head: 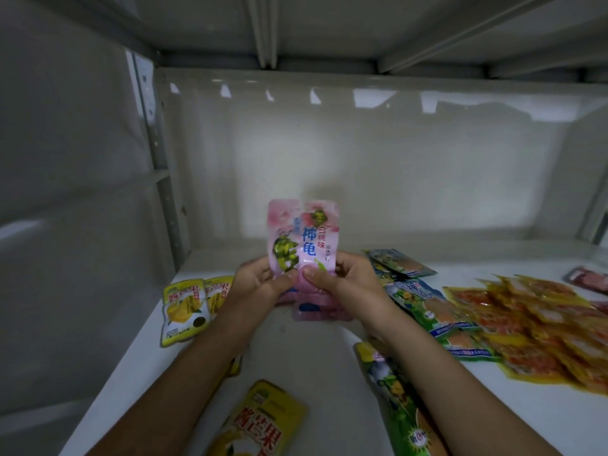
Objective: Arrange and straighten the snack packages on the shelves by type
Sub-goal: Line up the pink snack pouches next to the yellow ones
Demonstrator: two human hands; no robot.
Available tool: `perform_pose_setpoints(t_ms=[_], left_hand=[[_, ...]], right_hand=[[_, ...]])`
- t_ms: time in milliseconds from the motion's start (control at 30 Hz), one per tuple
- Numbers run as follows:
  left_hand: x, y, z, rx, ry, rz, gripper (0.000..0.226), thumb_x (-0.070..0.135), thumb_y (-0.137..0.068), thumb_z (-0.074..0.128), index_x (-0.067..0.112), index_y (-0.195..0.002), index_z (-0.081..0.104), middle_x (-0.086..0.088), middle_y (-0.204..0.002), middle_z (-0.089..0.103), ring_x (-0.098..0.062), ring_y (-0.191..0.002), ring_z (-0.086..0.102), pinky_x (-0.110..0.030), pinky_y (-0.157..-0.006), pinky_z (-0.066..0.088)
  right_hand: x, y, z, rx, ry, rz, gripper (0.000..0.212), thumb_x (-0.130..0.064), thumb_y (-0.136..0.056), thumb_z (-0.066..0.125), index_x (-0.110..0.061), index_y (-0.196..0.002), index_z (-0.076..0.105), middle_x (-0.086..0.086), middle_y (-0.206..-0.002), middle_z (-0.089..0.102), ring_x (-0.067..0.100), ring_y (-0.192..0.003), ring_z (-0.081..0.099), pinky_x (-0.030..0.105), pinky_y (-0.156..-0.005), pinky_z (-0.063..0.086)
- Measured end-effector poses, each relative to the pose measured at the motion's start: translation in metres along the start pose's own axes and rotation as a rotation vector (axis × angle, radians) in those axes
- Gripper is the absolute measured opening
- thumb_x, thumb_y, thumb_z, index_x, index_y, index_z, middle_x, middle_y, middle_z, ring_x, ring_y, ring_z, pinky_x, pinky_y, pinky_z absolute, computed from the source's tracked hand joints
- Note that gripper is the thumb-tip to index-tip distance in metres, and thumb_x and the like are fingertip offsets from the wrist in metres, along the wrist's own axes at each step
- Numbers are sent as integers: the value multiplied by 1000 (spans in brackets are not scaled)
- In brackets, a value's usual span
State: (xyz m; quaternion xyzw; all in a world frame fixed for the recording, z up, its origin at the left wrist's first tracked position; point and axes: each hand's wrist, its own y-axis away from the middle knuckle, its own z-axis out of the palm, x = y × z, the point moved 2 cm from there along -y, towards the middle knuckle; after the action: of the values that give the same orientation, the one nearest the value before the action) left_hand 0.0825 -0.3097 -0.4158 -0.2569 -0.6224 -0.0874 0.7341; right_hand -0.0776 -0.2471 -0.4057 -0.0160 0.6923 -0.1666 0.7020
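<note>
1. While both hands meet at the middle of the white shelf, the left hand and the right hand hold a pink packet upright between them, above the shelf floor.
2. Fingers of each hand are curled around the packet's lower edge, with both thumbs pressed on its front, tips almost touching.
3. More pink packets lie flat just below the hands, partly hidden by them.
4. To the left, two yellow packets lie side by side near the shelf's left wall.
5. Another yellow packet lies at the near edge, between the two forearms, tilted.
6. To the right of the hands, green and blue packets lie overlapping in a loose row running from the back toward the front.
7. Farther right, a heap of orange packets spreads over the shelf, touching the green ones.
8. A dark red packet lies at the far right edge, blurred.
9. Behind everything stands the shelf's glossy back panel.
</note>
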Motion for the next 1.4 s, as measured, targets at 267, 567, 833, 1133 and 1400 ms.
perform_pose_setpoints(t_ms=[267, 567, 833, 1133, 1400], left_hand=[[-1, 0, -7, -53, 39, -17, 39, 17, -77, 83, 4, -113, 75, -19, -110, 78, -37, -102, 76, -38, -87, 64], [-2, 0, -9, 34, -90, 47, 7, 7, -81, 83, 10, -84, 78, -18, -93, 80, -34, -86, 78, -48, -88, 61], [-3, 4, -2, 11, -152, 54, 16, 19, -94, 75, 7, -102, 80, -13, -99, 81, -37, -96, 77, -57, -92, 60], [-3, 2, -3, 16, -76, 60, 20, 5, -97, 67, 11, -114, 78, -11, -108, 80, -34, -100, 77, -47, -90, 61], [-2, 2, -2, 65, -164, 68, 11, 15, -98, 71, 14, -104, 80, -4, -101, 82, -25, -96, 78, -46, -88, 62]], right_hand=[[-3, -2, -4, -14, -54, -72, 13, 1, -92, 73, -9, -98, 77, 1, -87, 81, 10, -75, 77, 23, -65, 60], [-1, -6, -5, 56, 173, -108, 15, -6, -100, 68, -16, -91, 76, -12, -75, 77, -2, -66, 70, 17, -57, 54], [-6, -7, -10, 39, 168, -64, 14, -10, -102, 66, -7, -93, 76, 5, -87, 79, 13, -77, 70, 31, -72, 57], [-7, 3, -7, -98, 127, 35, 19, -7, -101, 66, -2, -118, 73, 23, -99, 77, 20, -78, 75, 38, -64, 64], [7, -6, -6, -34, 485, -96, 56, -55, -81, 67, -3, -100, 72, 25, -95, 74, 46, -89, 72, 64, -82, 60]])
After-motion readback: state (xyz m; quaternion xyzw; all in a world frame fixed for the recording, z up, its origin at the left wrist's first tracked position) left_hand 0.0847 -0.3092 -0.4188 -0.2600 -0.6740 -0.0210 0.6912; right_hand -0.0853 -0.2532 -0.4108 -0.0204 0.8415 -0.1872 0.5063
